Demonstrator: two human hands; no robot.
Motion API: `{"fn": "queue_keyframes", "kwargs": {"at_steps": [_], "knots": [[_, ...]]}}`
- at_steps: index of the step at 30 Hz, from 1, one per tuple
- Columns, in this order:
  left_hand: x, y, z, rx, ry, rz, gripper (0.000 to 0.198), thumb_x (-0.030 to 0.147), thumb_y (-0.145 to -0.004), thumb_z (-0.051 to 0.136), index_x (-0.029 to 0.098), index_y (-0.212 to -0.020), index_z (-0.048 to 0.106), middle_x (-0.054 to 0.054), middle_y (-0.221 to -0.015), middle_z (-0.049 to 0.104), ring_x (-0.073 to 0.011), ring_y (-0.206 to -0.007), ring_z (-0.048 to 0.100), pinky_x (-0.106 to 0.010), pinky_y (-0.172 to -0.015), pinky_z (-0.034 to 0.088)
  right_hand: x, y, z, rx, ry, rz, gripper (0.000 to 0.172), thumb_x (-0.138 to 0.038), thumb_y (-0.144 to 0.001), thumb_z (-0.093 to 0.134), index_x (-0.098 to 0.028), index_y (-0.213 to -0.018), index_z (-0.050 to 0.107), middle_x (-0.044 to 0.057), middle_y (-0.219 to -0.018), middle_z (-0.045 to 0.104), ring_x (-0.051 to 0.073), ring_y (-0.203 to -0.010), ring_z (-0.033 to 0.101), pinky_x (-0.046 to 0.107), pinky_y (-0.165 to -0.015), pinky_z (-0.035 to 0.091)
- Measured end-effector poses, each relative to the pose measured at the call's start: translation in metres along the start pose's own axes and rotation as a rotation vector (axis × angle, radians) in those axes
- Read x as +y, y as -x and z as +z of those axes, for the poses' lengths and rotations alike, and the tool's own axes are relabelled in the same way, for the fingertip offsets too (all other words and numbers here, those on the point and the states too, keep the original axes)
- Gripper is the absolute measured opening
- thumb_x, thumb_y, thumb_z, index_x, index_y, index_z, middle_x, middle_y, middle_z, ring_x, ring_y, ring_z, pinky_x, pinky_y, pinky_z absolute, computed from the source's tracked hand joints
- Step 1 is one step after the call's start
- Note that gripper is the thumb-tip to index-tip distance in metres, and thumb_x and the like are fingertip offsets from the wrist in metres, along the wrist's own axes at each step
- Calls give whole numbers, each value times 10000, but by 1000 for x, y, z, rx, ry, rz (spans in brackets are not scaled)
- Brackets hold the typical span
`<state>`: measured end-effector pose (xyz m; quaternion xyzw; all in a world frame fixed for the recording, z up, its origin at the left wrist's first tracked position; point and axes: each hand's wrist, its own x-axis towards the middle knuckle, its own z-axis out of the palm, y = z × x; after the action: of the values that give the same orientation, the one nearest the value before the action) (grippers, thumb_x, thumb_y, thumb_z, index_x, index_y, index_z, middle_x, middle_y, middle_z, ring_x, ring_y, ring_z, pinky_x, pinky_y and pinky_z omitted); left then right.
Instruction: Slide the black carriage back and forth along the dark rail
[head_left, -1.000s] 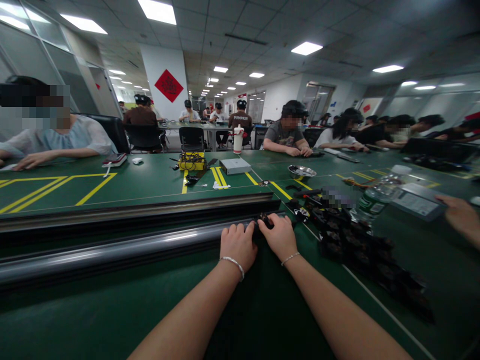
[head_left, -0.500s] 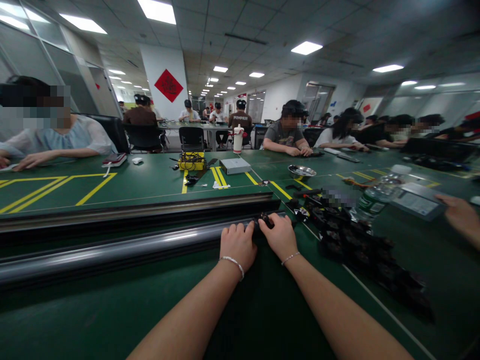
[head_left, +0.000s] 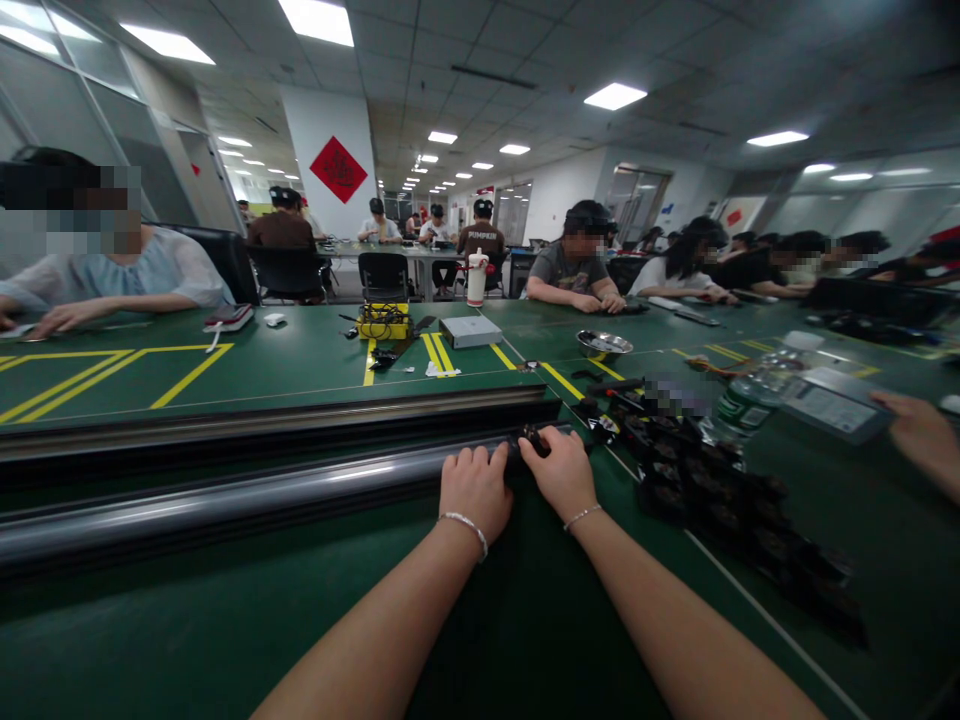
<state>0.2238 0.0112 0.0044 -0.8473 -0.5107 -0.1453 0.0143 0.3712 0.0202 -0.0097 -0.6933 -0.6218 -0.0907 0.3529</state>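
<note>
A long, shiny dark bar (head_left: pixel 247 498) lies across the green table (head_left: pixel 187 630), from the left edge to my hands. My left hand (head_left: pixel 477 490) wraps over the bar close to its right end. Just to the right, my right hand (head_left: pixel 559 468) has its fingers closed on a small black part (head_left: pixel 532 438) at the bar's end. Fingers hide most of that part. Behind the bar, a second long rail (head_left: pixel 300 422) lies nearly parallel to it.
Many black parts (head_left: pixel 750 510) lie in rows right of my hands. Beyond them stand a plastic bottle (head_left: pixel 750 395) and a grey metal box (head_left: pixel 836 405), touched by another person's hand (head_left: pixel 926 435). A metal bowl (head_left: pixel 604 343) sits farther back.
</note>
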Motion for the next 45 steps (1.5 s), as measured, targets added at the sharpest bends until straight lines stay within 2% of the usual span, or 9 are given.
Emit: {"fn": "queue_keyframes", "kwargs": {"at_steps": [8,19,26,36,45], "knots": [[1,0,-6,-45,6,-13,508,280,-772,448,263,-1277,386,-76,-1031,566,-239,-959,459,-377,-810,299,4,-1,0,9,22,-4,250,-421,-775,467,-215,-634,493,16,-638,591,179,-654,517,361,-841,325],[-1,0,1,-1,4,4,515,268,-757,469,257,-1266,391,-73,-1008,563,-237,-941,462,-378,-794,300,3,-1,-1,15,2,7,256,-418,-773,473,-218,-614,461,8,-621,580,173,-638,512,370,-857,319],[-1,0,0,9,14,7,501,267,-755,469,258,-1253,407,-69,-988,571,-237,-934,464,-371,-786,300,-1,-1,-6,9,13,22,247,-397,-778,472,-221,-605,448,12,-638,585,178,-656,504,341,-802,345],[-2,0,3,8,2,11,497,279,-760,465,260,-1252,398,-75,-999,558,-239,-935,458,-373,-786,292,4,-1,-3,2,61,33,253,-433,-779,460,-208,-686,527,18,-684,614,182,-704,535,377,-896,294],[-3,0,5,30,1,30,492,287,-761,469,250,-1247,402,-76,-982,562,-236,-919,465,-371,-776,292,1,0,-7,-45,119,83,264,-443,-784,445,-207,-704,535,13,-714,622,185,-747,552,444,-957,223]]}}
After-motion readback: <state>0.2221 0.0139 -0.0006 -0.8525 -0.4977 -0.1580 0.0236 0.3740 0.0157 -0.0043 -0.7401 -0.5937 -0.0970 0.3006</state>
